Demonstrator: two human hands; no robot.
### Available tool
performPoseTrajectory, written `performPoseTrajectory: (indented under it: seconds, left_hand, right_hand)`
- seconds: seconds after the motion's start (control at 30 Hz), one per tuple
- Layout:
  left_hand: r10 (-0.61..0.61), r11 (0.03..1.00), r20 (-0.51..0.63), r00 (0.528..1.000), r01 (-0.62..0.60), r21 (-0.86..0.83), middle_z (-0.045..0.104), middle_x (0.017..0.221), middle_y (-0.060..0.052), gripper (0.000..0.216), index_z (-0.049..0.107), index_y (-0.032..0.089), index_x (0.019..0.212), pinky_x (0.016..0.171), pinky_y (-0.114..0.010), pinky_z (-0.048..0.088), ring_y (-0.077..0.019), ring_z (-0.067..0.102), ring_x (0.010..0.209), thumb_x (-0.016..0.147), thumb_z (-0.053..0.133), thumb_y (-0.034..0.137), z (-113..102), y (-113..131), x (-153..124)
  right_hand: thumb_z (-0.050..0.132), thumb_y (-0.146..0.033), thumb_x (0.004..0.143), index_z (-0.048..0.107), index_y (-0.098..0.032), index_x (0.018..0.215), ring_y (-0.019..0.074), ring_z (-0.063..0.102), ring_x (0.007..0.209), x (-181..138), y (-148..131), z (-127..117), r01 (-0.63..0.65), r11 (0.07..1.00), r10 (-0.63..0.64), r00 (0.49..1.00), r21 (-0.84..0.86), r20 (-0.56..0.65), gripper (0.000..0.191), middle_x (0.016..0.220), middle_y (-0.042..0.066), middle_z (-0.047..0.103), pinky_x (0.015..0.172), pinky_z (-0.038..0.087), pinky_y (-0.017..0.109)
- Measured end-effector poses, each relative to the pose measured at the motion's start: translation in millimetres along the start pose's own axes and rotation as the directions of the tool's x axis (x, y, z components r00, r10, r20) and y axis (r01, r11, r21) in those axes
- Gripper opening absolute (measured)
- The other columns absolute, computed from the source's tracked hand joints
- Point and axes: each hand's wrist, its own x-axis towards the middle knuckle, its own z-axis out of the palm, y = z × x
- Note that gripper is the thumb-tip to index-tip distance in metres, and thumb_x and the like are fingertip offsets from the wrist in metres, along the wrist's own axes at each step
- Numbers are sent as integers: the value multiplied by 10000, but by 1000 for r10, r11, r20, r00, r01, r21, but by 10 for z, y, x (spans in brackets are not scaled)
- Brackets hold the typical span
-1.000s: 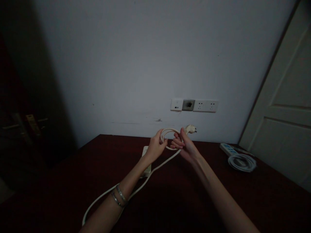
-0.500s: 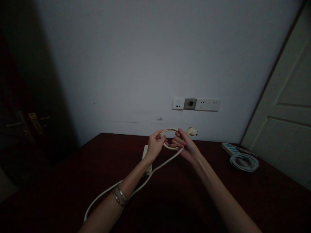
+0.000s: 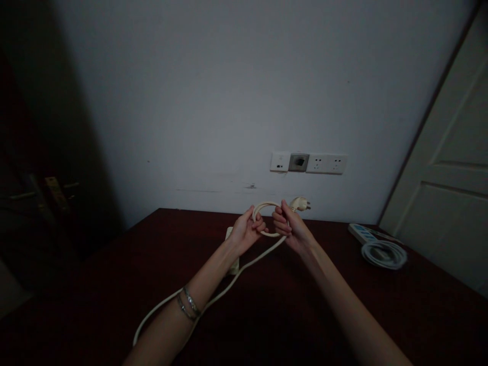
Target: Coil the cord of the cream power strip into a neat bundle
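Held up between both hands, over the far part of the counter [image 3: 168, 241]: a ring of cream cable [image 3: 267, 204], roughly round, open side facing the camera, with no clear long axis. At its left side, the left hand [image 3: 247, 231], fingers curled narrowly around the turns; at its right side, the right hand [image 3: 291, 229], fingers closed on the cable, thumb uppermost. Just beyond the right fingers, to the right: the plug [image 3: 300, 204], prongs pointing right, nearer to the right hand than to the left. From below the right hand, runs near and left as a loose length [image 3: 247, 264], passing behind the left forearm and bending out beyond it. Partly hidden by the left wrist, a pale power strip [image 3: 234, 267], long axis running near to far. Well apart, far right: a second power strip [image 3: 362, 234] beside a grey cord coil [image 3: 384, 244].
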Motion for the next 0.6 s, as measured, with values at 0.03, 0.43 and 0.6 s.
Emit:
performPoseTrajectory:
  seconds: [0.03, 0.43, 0.6]
  left_hand:
    - [-2, 1000, 1, 1000, 2, 5, 273, 429, 55, 408, 477, 143, 572, 613, -246, 409, -80, 331, 441, 888, 376, 380, -3, 4, -6]
    - [-95, 961, 164, 982, 133, -241, 263, 520, 51, 287, 517, 92, 708, 581, -223, 376, -68, 308, 460, 898, 342, 218, 11, 56, -126]
    - [-74, 970, 152, 986, 106, -217, 215, 518, 61, 319, 456, 120, 637, 533, -209, 342, -65, 280, 445, 903, 345, 257, -18, 38, -92]
  right_hand:
    - [608, -433, 754, 465, -156, 637, -12, 195, 249, -3, -2, -4, 0, 1000, 0, 1000, -2, -9, 334, 387, -107, 349, 240, 148, 93]
    - [660, -425, 707, 552, -134, 637, -10, 181, 211, -41, 6, -32, 14, 1000, -14, 999, -13, -39, 318, 282, -122, 294, 231, 132, 110]
    - [631, -398, 744, 559, -133, 634, -4, 180, 207, -22, 45, -33, 24, 1000, -24, 999, -3, -24, 295, 271, -118, 292, 235, 135, 119]
